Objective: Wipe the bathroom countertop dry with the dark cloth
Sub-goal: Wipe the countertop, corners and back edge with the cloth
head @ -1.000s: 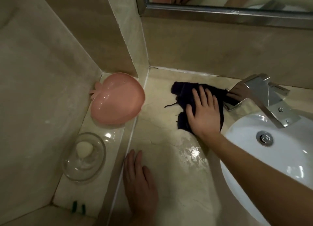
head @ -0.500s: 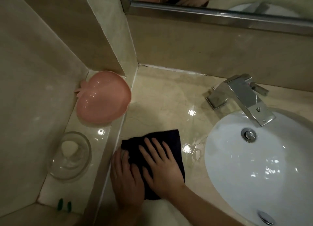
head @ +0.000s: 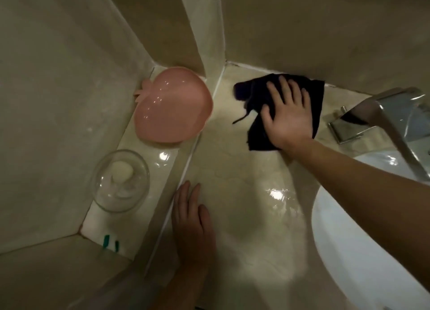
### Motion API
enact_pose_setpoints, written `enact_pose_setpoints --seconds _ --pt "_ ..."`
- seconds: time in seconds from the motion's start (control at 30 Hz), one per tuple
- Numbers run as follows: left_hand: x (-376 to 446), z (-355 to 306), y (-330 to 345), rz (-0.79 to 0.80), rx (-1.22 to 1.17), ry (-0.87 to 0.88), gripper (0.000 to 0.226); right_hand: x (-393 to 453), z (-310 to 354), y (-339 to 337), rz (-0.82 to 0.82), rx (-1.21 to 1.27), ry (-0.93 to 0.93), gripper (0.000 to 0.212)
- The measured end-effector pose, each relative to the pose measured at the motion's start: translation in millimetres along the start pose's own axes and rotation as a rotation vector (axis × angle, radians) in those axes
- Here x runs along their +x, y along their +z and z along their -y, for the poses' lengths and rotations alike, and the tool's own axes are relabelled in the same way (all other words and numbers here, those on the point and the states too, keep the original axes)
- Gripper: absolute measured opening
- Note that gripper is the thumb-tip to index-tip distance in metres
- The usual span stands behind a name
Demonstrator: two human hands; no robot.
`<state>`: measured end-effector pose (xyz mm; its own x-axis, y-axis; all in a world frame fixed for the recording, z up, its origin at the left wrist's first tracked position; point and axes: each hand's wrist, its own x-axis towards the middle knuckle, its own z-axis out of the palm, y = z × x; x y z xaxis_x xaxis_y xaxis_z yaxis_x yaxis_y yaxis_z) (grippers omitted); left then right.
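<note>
Nearest the body, left hand [head: 192, 219]: lies flat on the countertop [head: 232, 251], fingers straight and holding nothing; half a second ago it lay beside the cloth, now it is well apart from it, bracing by the white seam.
Wet patch [head: 278, 194]: glistens between the two hands, just beside the sink [head: 349, 251]; judged not yet dried.
Right hand [head: 287, 113]: fingers spread straight, palm pressing the dark cloth [head: 256, 93]; it grips nothing.
Dark cloth: half a second ago it was at the near edge under both hands; now it is under the right hand alone at the far wall, near the back corner, left of the faucet [head: 381, 114]; one loose thread trails toward the left hand.
Beyond the left hand: glass soap dish [head: 121, 181], then pink peach-shaped dish [head: 172, 107] on the raised ledge.
Meaning: strokes run back and forth; wiping looks midway.
</note>
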<state>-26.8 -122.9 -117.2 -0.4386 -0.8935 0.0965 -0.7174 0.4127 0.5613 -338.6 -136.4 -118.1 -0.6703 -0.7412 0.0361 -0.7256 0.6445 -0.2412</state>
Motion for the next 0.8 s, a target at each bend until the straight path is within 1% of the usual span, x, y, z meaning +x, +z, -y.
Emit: enact_pose_setpoints --seconds 0.13,0.27,0.33,0.43,0.5,0.57,0.67,0.8 --pt "-2.5 -0.1 -0.6 0.001 -0.018 0.004 0.045 -6.0 7.3 3.6 -0.023 0.003 0.043 0.059" --pt "-1.3 -0.1 -3.0 0.043 -0.006 -0.003 0.047 -49.0 26.1 1.8 -0.010 0.028 0.083 0.060" --pt "-1.8 -0.9 -4.1 0.062 -0.005 -0.024 0.047 -94.4 35.8 -1.7 0.006 0.025 0.064 0.060" --pt "-2.1 -2.5 -6.9 0.080 -0.018 -0.031 0.049 -189.7 49.8 -6.8 0.051 -0.004 0.040 0.061" --pt "-1.9 -2.4 -6.9 0.097 -0.013 -0.032 0.050 -257.8 58.3 -7.6 0.103 -0.035 -0.012 0.063" --pt "-2.6 -2.8 -8.0 0.111 -0.013 -0.034 0.050 -306.2 64.2 -7.7 0.156 -0.051 -0.076 0.065" --pt "-3.8 -2.3 -9.4 0.105 -0.035 -0.017 0.048 -318.8 62.2 -8.0 0.194 -0.050 -0.111 0.067" --pt "-4.6 4.8 -7.1 0.101 -0.055 0.005 0.048 -279.3 54.5 -7.1 0.146 -0.019 -0.102 0.064"
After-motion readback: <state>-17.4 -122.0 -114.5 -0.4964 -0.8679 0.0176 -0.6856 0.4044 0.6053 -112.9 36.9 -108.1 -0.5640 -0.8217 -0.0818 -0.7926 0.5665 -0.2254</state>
